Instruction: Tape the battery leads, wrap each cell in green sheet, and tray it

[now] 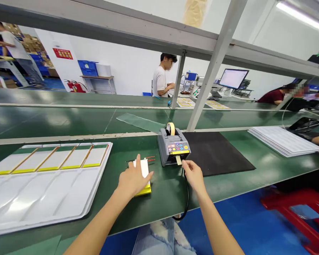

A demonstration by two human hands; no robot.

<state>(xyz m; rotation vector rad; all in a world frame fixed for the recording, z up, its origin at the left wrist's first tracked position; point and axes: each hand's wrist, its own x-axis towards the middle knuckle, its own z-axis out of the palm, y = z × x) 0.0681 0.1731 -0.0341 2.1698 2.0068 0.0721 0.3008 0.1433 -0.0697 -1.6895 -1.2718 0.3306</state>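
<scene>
On the green bench, my left hand [134,179] lies over a flat white battery pack [144,168] with yellow edging at its near end, fingers and thumb spread. Thin red and black wires stick out from the pack's far end; part of it is hidden under my palm. To the right stands a grey tape dispenser [172,145] with a roll of pale yellow tape [171,128] on top. A short tape strip [178,160] comes out of its front slot. My right hand [193,174] is closed, thumb and forefinger pinching at the strip's right edge.
White trays [77,198] on the left hold a row of flat white packs with yellow edges. A black mat [220,152] lies right of the dispenser, and white trays [284,140] are stacked beyond it. A black cable [187,198] hangs over the bench edge. A red stool [303,209] stands at right.
</scene>
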